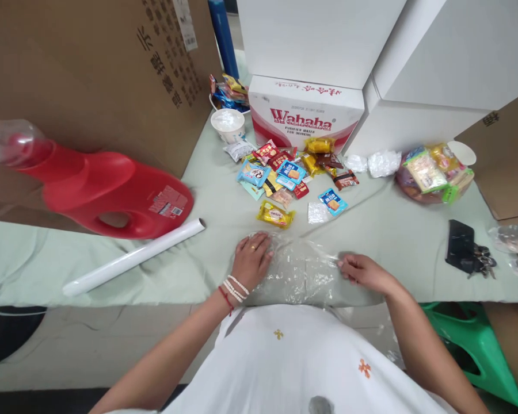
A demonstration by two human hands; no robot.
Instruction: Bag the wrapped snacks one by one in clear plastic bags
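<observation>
A sheet of clear plastic film [302,276] lies wrinkled over the front of the green-clothed table. Flat on its left side rests my left hand [251,260], fingers stretched out. My right hand [365,271] pinches the film's right edge between thumb and fingers. Just beyond the film are a yellow snack packet [275,214], a small clear wrapped piece [317,213] and a blue snack packet [332,202]. Farther back, several mixed small snacks [280,167] lie in a loose pile.
A white Wahaha box [306,112] stands behind the snacks, beside a paper cup [228,125]. On the left are a red bottle [121,195] and a white tube [133,259]. A snack-filled bowl [421,192], black pouch and keys [461,247] lie right. A green stool [479,351] stands below.
</observation>
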